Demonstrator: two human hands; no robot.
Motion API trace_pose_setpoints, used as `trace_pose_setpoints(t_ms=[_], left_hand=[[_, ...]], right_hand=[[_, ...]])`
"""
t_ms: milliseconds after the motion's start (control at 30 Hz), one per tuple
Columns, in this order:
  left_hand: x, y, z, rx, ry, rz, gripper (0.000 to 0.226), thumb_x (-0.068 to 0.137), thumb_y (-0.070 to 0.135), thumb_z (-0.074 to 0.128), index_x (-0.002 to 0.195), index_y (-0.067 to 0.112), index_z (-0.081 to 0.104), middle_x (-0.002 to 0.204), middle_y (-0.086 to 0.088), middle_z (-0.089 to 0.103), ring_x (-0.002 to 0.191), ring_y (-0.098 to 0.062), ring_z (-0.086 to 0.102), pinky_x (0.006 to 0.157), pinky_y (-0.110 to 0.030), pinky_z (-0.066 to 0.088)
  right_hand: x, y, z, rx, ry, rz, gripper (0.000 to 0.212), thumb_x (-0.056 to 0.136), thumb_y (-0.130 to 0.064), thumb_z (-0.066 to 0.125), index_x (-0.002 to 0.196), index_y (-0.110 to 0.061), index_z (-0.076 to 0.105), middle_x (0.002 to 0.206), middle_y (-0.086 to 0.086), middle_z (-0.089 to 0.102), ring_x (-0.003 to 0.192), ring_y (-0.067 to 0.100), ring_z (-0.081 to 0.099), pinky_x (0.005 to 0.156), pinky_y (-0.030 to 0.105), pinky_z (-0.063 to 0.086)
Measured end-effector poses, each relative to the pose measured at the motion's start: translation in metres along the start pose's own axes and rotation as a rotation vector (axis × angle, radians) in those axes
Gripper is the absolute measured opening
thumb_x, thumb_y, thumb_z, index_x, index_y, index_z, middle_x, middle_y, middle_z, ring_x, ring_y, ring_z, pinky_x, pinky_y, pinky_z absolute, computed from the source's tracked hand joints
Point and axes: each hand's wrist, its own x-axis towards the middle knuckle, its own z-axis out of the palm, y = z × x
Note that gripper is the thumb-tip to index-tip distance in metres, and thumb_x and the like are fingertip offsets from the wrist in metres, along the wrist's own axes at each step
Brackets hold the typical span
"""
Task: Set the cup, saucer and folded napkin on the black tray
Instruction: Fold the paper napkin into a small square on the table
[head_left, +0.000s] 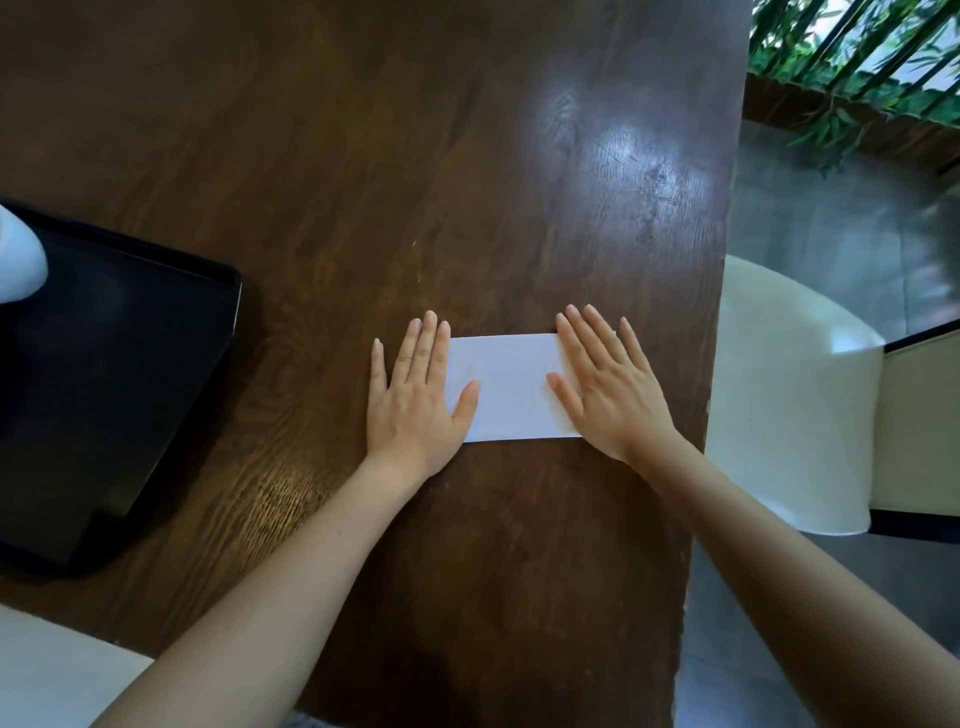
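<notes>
A white folded napkin (509, 387) lies flat on the dark wooden table (363, 156), a rectangle in the middle right. My left hand (415, 400) rests flat on its left end, fingers spread, thumb on the paper. My right hand (608, 384) presses flat on its right end, also spread. The black tray (114, 374) sits at the left edge of the table. A white rounded object (18, 254), cut off by the frame, stands on the tray's far left corner; I cannot tell whether it is the cup or the saucer.
The table's right edge runs close beside my right hand. Beyond it stands a white chair (789, 395) on a grey floor. Green plants (857, 57) fill the top right. A pale surface (52, 670) shows at the bottom left.
</notes>
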Motion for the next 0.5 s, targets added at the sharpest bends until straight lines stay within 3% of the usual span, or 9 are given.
trace_pose_setpoints(t_ms=[300,500], left_hand=[[0.001,0.0,-0.005,0.02,-0.057,0.023,0.08,0.083,0.064,-0.005,0.148,0.018,-0.003,0.159,-0.002,-0.004,0.146,-0.017,-0.007,0.117,-0.047,-0.004],[0.004,-0.007,-0.011,0.029,-0.117,0.099,0.076,0.086,0.062,-0.001,0.147,0.018,-0.01,0.159,0.0,-0.011,0.144,-0.015,-0.014,0.114,-0.05,-0.012]], right_hand=[[0.002,0.009,-0.002,0.098,-0.074,-0.046,0.066,0.093,-0.057,0.009,0.15,-0.024,-0.001,0.16,-0.006,0.0,0.142,0.007,-0.013,0.117,0.036,-0.014],[0.001,0.013,-0.019,0.14,-0.151,-0.063,0.053,0.1,-0.04,0.017,0.15,-0.025,0.006,0.16,-0.006,0.002,0.147,0.012,-0.003,0.117,0.034,-0.009]])
